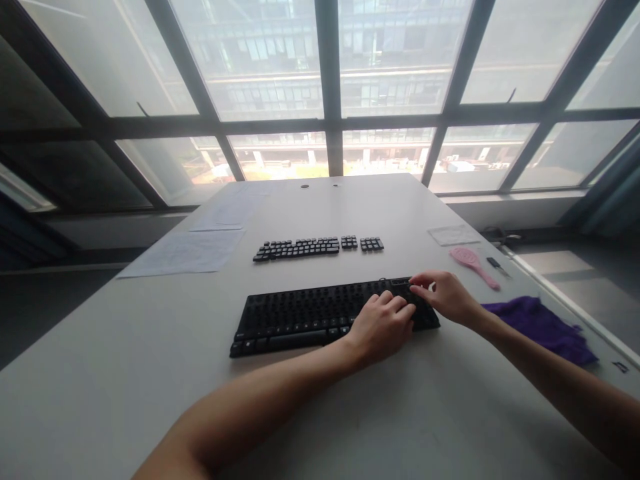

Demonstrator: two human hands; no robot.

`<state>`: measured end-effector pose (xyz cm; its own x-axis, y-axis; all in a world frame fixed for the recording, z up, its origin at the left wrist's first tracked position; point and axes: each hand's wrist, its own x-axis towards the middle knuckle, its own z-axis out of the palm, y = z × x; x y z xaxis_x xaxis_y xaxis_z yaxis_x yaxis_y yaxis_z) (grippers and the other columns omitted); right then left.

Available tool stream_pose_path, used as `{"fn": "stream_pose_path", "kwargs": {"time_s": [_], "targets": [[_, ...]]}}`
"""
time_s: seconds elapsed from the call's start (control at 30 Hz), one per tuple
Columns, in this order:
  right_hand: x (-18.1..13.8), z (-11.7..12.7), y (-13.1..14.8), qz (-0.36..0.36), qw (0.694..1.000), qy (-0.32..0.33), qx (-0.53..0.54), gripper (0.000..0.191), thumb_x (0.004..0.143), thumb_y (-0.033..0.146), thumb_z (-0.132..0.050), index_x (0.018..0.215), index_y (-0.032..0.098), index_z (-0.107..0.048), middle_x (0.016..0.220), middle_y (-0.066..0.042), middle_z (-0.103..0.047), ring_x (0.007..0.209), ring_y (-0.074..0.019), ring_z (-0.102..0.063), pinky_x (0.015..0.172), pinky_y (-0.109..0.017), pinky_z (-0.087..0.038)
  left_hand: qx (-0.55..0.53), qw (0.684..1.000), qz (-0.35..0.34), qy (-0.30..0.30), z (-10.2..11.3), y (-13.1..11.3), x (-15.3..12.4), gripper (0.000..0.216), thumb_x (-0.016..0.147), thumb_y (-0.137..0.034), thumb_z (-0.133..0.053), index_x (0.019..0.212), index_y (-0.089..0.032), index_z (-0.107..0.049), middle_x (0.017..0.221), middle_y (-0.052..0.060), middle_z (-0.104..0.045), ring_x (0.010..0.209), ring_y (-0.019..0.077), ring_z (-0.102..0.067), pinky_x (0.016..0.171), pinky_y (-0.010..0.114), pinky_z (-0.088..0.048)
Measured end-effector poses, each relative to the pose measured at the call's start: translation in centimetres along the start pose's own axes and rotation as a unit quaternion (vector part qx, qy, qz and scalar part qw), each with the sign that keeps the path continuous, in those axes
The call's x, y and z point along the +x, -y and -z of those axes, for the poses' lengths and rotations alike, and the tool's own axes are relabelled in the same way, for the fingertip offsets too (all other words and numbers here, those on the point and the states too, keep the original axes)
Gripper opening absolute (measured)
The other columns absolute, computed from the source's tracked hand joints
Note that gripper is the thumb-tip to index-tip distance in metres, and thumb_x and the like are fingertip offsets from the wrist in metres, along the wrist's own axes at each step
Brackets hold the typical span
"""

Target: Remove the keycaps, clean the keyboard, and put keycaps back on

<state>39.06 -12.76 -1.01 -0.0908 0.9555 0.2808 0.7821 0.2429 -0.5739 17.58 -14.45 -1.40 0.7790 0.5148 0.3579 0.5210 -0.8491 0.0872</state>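
Observation:
A black keyboard (300,317) lies across the middle of the white table (125,373), most of its keycaps off. Behind it, the removed black keycaps (318,247) are laid out in neat rows in keyboard order. My left hand (383,327) rests on the keyboard's right part with its fingers curled down against it. My right hand (443,297) is at the keyboard's far right corner, thumb and fingers pinched together on something I cannot make out.
A pink brush (473,265) and a small dark tool (497,266) lie at the right, near a clear sheet (453,235). A purple cloth (543,327) is bunched by the right edge. Paper sheets (187,252) cover the far left. Large windows stand behind the table.

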Motion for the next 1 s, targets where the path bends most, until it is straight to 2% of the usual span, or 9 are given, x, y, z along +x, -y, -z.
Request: {"fn": "stream_pose_path", "kwargs": {"time_s": [0.1, 0.2, 0.33, 0.53, 0.73, 0.83, 0.93, 1.0], "targets": [[-2.8, 0.8, -0.6, 0.019, 1.000, 0.019, 0.011, 0.017, 0.086, 0.034, -0.064, 0.090, 0.021, -0.075, 0.084, -0.005, -0.076, 0.070, -0.0202, -0.066, 0.067, -0.032, -0.051, -0.009, 1.000, -0.002, 0.005, -0.2, 0.0, 0.1, 0.024, 0.095, -0.035, -0.055, 0.113, -0.022, -0.064, 0.109, 0.008, -0.063, 0.100, 0.0239, -0.054, 0.081, 0.037, -0.047], [-3.9, 1.0, -0.4, 0.034, 0.999, 0.028, 0.007, 0.014, 0.087, 0.031, -0.063, 0.089, 0.021, -0.074, 0.083, -0.004, -0.073, 0.071, -0.0196, -0.064, 0.069, -0.033, -0.050, -0.020, 1.000, 0.000, 0.007, -0.2, 0.0, 0.1, 0.026, 0.095, -0.036, -0.055, 0.116, -0.023, -0.064, 0.113, 0.007, -0.063, 0.103, 0.0241, -0.054, 0.082, 0.037, -0.048], [-4.0, 1.1, -0.2, 0.066, 0.997, 0.038, -0.011, 0.008, 0.086, 0.026, -0.066, 0.083, 0.022, -0.072, 0.085, -0.004, -0.069, 0.081, -0.0211, -0.063, 0.075, -0.034, -0.049, -0.024, 1.000, 0.003, 0.012, 0.0, -0.1, 0.2, 0.028, 0.095, -0.035, -0.055, 0.119, -0.023, -0.063, 0.113, 0.007, -0.063, 0.103, 0.0237, -0.054, 0.085, 0.038, -0.048], [-4.1, 1.1, -0.2, 0.083, 0.994, 0.036, -0.063, 0.003, 0.085, 0.020, -0.069, 0.083, 0.022, -0.071, 0.085, -0.004, -0.067, 0.085, -0.0218, -0.063, 0.077, -0.034, -0.049, -0.027, 1.000, 0.004, 0.007, 0.0, -0.2, 0.4, 0.028, 0.093, -0.031, -0.058, 0.120, -0.023, -0.061, 0.112, 0.007, -0.063, 0.102, 0.0230, -0.055, 0.086, 0.037, -0.049], [-4.1, 1.0, 0.8, 0.091, 0.988, 0.043, -0.116, 0.007, 0.087, 0.020, -0.069, 0.082, 0.023, -0.072, 0.088, -0.005, -0.067, 0.087, -0.0221, -0.061, 0.076, -0.034, -0.049, -0.023, 1.000, -0.001, 0.009, 0.0, -0.1, 0.4, 0.023, 0.093, -0.030, -0.058, 0.113, -0.021, -0.062, 0.113, 0.007, -0.064, 0.102, 0.0244, -0.055, 0.083, 0.038, -0.049], [-4.3, 1.2, 1.2, 0.123, 0.979, 0.057, -0.152, 0.012, 0.091, 0.021, -0.066, 0.080, 0.022, -0.071, 0.089, -0.006, -0.066, 0.087, -0.0229, -0.060, 0.076, -0.035, -0.049, -0.024, 1.000, 0.003, 0.007, -0.1, -0.1, 0.3, 0.022, 0.094, -0.031, -0.057, 0.113, -0.021, -0.062, 0.113, 0.007, -0.064, 0.101, 0.0243, -0.055, 0.083, 0.038, -0.049], [-5.1, 1.3, 1.7, 0.166, 0.963, 0.062, -0.203, 0.007, 0.091, 0.022, -0.065, 0.093, 0.021, -0.072, 0.097, -0.009, -0.067, 0.092, -0.0261, -0.059, 0.080, -0.040, -0.050, -0.025, 1.000, 0.008, 0.003, -0.3, -0.1, 0.3, 0.022, 0.095, -0.031, -0.056, 0.114, -0.022, -0.062, 0.111, 0.007, -0.064, 0.101, 0.0237, -0.055, 0.082, 0.037, -0.049], [-5.8, 1.3, 2.0, 0.177, 0.955, 0.062, -0.228, 0.020, 0.089, 0.026, -0.069, 0.107, 0.019, -0.070, 0.104, -0.011, -0.067, 0.096, -0.0292, -0.059, 0.082, -0.043, -0.050, -0.023, 1.000, 0.008, 0.002, -0.4, -0.1, 0.3, 0.022, 0.094, -0.030, -0.057, 0.113, -0.021, -0.063, 0.110, 0.007, -0.064, 0.101, 0.0235, -0.054, 0.083, 0.037, -0.049]]}}
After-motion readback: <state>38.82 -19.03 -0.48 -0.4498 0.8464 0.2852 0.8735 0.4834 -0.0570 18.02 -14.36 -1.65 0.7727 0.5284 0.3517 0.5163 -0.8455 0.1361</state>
